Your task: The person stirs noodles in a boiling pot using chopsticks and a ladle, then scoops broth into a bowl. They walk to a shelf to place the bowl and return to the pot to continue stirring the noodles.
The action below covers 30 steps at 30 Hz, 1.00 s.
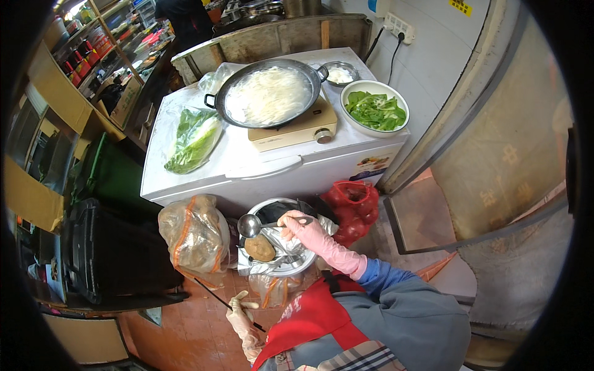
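My right hand (pixel 299 229), in a pink glove, grips the handle of a metal ladle (pixel 249 226). The ladle's bowl points left, above a basin (pixel 304 266) lined with crumpled plastic. A potato (pixel 260 248) shows in the basin just below the ladle. Lower down, my left hand (pixel 240 313) wears a pale glove and holds a thin dark stick (pixel 211 291), like a chopstick, slanting over the tiled floor. Beyond both hands, a black two-handled wok (pixel 222 103) of noodles (pixel 274 95) in cloudy liquid rests on a portable stove (pixel 292 132).
The stove stands on a white chest freezer (pixel 185 185). Bagged lettuce (pixel 195 139) lies left of it; a bowl of leafy greens (pixel 376 111) and a small metal bowl (pixel 341 74) are right. Tied plastic bags (pixel 197 236), a red net bag (pixel 352 213) and black bins (pixel 125 259) surround the basin.
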Each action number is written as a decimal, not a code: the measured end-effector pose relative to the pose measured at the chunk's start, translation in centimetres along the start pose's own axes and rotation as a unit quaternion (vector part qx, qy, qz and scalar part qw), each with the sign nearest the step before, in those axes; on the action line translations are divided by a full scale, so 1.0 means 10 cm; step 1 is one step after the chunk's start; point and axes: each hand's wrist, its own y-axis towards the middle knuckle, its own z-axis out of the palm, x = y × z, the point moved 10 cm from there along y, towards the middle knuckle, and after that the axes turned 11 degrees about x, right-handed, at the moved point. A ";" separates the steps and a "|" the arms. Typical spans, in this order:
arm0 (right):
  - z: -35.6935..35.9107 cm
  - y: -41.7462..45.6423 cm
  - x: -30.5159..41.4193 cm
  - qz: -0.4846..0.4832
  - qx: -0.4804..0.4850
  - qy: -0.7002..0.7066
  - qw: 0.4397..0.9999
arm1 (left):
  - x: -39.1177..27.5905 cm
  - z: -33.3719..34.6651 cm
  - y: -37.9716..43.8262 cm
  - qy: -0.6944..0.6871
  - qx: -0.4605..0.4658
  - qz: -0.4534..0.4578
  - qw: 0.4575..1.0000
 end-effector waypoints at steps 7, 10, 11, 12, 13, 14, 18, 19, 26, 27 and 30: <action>-0.14 0.03 0.01 0.000 -0.011 0.008 1.000 | 0.00 0.06 0.07 -0.012 0.008 0.002 1.000; -0.19 0.05 0.00 0.013 -0.018 0.009 1.000 | -0.08 0.13 0.09 -0.006 0.007 -0.001 1.000; -0.19 0.06 0.03 0.008 -0.015 0.010 1.000 | -0.10 0.15 0.11 -0.007 0.008 0.000 1.000; -0.19 0.07 0.06 0.002 -0.012 0.011 1.000 | -0.11 0.17 0.13 -0.008 0.009 0.001 1.000; -0.20 0.08 0.09 -0.003 -0.009 0.012 1.000 | -0.13 0.19 0.15 -0.007 0.011 0.004 1.000; -0.22 0.11 0.08 -0.006 -0.006 0.013 1.000 | -0.15 0.22 0.17 -0.007 0.013 0.006 1.000; -0.28 0.22 0.06 -0.005 -0.001 0.034 0.999 | -0.25 0.33 0.26 0.017 0.021 0.008 1.000; -0.30 0.24 0.09 0.002 -0.005 0.029 1.000 | -0.27 0.35 0.29 0.021 0.020 0.012 1.000; -0.55 0.38 0.25 0.020 -0.018 -0.025 0.999 | -0.39 0.55 0.46 0.027 -0.004 0.031 0.999; -0.58 0.41 0.24 0.022 -0.021 -0.031 0.999 | -0.40 0.56 0.49 0.035 -0.010 0.039 0.999; -0.66 0.47 0.23 0.026 -0.034 -0.038 0.998 | -0.38 0.58 0.52 0.032 -0.004 0.040 0.999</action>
